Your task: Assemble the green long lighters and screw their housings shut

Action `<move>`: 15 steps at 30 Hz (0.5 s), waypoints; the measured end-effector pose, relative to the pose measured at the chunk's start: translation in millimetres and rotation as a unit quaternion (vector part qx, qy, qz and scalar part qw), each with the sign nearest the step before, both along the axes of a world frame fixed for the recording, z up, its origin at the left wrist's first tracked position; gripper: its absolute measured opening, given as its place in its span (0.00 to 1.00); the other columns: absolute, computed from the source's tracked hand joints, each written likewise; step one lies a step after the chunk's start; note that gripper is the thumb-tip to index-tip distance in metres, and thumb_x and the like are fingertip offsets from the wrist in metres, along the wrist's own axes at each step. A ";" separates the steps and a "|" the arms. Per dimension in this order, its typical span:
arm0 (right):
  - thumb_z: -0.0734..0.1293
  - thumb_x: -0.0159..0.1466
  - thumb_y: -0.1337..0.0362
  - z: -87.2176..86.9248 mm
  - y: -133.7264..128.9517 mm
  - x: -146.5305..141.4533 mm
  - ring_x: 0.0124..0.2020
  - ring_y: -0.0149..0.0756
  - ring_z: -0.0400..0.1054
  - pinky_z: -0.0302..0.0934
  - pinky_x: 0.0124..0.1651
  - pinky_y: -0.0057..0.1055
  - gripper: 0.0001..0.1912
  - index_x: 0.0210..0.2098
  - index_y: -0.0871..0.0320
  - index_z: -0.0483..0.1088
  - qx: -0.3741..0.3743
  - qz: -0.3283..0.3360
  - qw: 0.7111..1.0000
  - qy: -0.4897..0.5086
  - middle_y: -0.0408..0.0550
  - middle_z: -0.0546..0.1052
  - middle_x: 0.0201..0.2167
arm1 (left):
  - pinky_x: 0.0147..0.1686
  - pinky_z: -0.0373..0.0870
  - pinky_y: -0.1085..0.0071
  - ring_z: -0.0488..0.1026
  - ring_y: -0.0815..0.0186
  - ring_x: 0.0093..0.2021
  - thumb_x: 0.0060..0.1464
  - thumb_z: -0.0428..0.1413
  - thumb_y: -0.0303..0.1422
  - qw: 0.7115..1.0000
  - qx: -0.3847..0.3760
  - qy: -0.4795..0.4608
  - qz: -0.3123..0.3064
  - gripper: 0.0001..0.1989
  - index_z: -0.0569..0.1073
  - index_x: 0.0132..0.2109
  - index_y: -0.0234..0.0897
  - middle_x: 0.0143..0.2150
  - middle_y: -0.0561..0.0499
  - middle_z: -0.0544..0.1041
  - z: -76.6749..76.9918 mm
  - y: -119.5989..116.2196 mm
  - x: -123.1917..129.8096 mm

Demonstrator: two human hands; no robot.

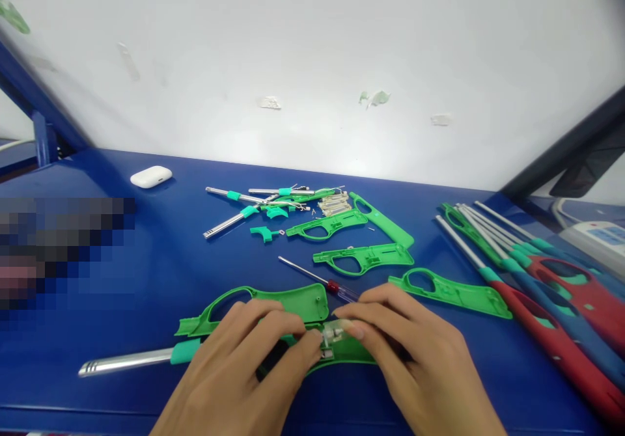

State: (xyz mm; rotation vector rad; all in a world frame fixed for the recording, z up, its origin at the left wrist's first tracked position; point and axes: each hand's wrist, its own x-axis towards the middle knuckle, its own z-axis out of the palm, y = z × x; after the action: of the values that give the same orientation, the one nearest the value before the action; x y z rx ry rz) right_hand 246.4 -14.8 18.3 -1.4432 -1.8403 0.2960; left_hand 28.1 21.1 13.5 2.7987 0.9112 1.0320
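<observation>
In front of me lies an opened gas lighter, its green half shell [351,353] partly hidden under both hands. Its metal nozzle tube [131,361] with a teal collar [185,351] points left. My left hand [254,358] is closed over the middle of the shell, thumb and fingertips at the inner parts. My right hand [410,348] pinches a clear plastic piece [334,331], which looks like the fuel tank, at the shell's handle end. A matching green half shell [297,300] lies just behind. Beyond it rests a screwdriver [333,286] with a red and clear handle.
Farther back lie several green half shells [364,258], loose nozzle tubes [229,222], a teal trigger [263,233] and a pile of small pale parts [334,204]. Whole red and blue lighters [537,332] are at right. A white case [151,176] sits at back left, before the white wall.
</observation>
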 end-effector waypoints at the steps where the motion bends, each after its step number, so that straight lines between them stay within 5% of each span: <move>1: 0.64 0.73 0.62 0.1 0.0 -0.2 0.34 0.29 0.77 0.71 0.39 0.19 0.11 0.39 0.49 0.79 -0.003 0.000 1.000 0.005 0.42 0.79 0.37 | 0.50 0.70 0.68 0.72 0.65 0.44 0.67 0.52 0.24 1.000 0.003 -0.002 -0.002 0.14 0.79 0.50 0.43 0.42 0.54 0.79 -0.7 0.0 1.1; 10: 0.63 0.73 0.61 2.5 2.4 -0.6 0.29 0.28 0.74 0.69 0.34 0.20 0.14 0.35 0.50 0.79 -0.027 -0.001 0.999 0.032 0.41 0.77 0.32 | 0.46 0.74 0.70 0.74 0.66 0.41 0.68 0.50 0.25 1.000 -0.008 -0.019 -0.011 0.14 0.79 0.46 0.43 0.37 0.54 0.79 2.7 -1.9 2.4; 15: 0.63 0.74 0.62 2.6 1.8 0.1 0.27 0.27 0.72 0.66 0.31 0.20 0.15 0.34 0.52 0.78 -0.016 0.008 1.000 0.016 0.40 0.76 0.29 | 0.53 0.70 0.68 0.74 0.67 0.45 0.67 0.53 0.23 0.998 0.005 -0.059 0.025 0.11 0.76 0.48 0.43 0.41 0.55 0.78 -2.4 -8.1 3.6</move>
State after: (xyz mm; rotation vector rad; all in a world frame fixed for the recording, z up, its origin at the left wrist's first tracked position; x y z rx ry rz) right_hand 246.5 -13.1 20.9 -1.4374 -1.8313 0.3559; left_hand 31.6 12.9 11.1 2.7014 0.9699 1.1959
